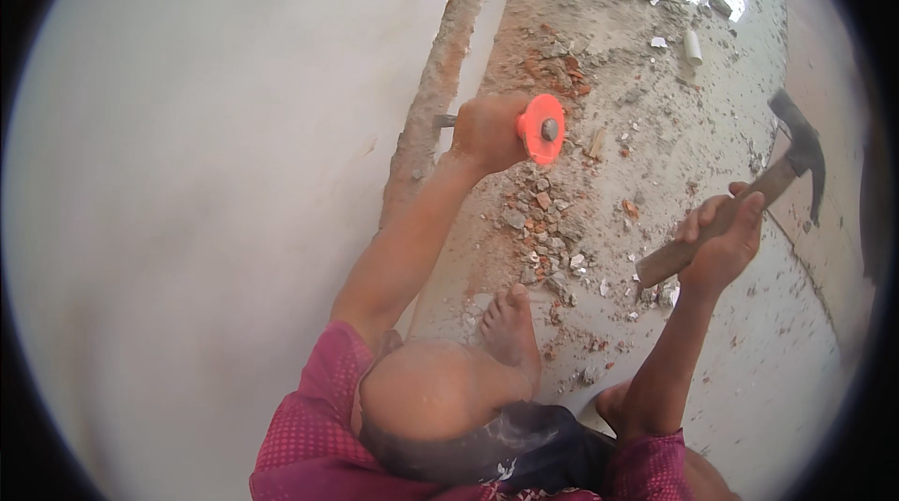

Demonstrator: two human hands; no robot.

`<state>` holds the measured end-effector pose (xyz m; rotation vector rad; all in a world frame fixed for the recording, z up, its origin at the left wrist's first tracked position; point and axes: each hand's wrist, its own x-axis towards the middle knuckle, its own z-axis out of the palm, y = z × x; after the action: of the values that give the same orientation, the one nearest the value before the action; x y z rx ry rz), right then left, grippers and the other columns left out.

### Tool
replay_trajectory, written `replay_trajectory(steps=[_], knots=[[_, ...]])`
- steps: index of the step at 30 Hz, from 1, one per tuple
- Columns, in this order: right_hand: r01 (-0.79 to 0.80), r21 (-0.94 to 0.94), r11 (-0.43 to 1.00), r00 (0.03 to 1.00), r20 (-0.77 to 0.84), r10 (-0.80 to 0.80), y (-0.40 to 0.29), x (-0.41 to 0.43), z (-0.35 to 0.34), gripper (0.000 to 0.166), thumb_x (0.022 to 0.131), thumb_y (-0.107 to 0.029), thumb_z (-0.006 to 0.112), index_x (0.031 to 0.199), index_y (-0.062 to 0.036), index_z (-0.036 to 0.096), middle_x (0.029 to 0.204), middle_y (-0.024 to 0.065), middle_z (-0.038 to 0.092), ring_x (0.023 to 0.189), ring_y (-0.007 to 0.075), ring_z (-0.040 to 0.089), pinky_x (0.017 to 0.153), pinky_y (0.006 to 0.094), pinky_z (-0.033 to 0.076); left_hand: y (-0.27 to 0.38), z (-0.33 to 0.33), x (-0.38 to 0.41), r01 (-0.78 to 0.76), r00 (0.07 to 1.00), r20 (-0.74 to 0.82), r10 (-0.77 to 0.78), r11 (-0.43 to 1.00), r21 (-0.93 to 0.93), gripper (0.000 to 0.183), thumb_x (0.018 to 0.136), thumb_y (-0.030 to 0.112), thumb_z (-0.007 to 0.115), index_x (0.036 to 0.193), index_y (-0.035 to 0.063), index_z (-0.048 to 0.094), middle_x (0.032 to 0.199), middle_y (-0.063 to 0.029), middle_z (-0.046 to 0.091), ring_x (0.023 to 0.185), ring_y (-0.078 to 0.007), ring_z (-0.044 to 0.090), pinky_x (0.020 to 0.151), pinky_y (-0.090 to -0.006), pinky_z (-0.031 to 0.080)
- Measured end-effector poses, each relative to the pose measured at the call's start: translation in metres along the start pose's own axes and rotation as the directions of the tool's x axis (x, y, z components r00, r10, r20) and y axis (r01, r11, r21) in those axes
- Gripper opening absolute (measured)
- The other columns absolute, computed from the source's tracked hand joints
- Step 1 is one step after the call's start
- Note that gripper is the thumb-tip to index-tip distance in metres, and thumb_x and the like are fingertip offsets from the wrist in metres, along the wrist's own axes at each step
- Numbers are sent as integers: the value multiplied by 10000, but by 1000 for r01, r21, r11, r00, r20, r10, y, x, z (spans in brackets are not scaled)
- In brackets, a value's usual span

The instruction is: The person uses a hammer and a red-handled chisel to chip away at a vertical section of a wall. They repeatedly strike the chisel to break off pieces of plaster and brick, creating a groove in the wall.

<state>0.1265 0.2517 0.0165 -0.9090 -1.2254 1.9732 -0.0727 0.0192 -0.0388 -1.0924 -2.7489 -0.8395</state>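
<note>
My left hand point(491, 132) is closed around the grip of a chisel point(550, 129). Its orange-red round hand guard and metal striking end face right, and its dark tip points into a rough groove point(439, 72) cut along the base of the pale wall point(211, 150). Whether the tip touches the masonry cannot be told. My right hand point(723, 241) holds a claw hammer point(765, 181) by its wooden handle, out to the right and apart from the chisel. The hammer's dark metal head is at the upper right, with the curved claw hanging down on its right side.
Rubble point(555, 220) of grey mortar and red brick bits lies along the floor beside the wall. A short white tube-like piece point(693, 48) lies farther off. My bare foot point(509, 325) rests near the rubble. A board or sheet point(815, 248) edges the right side.
</note>
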Motion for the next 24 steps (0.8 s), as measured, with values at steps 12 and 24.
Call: replay_trajectory(steps=[12,24], knots=[[-38,202,979,982,189,-1,109,-55,4,406,1075,-465,423,1085,-74,531,778,28,547,639,141,540,604,328,486,-3,-4,5,89,995,44,-93,993,77,318,758,390,804,793,120,641,778,-131,696,770,-352,689,667,-460,533],[177,578,796,981,-40,-189,30,-24,16,322,1111,-351,414,985,-75,523,676,26,562,595,118,576,528,306,486,-6,1,0,130,981,130,-144,985,111,293,794,382,756,813,108,655,792,-145,699,782,-360,693,680,-477,533]])
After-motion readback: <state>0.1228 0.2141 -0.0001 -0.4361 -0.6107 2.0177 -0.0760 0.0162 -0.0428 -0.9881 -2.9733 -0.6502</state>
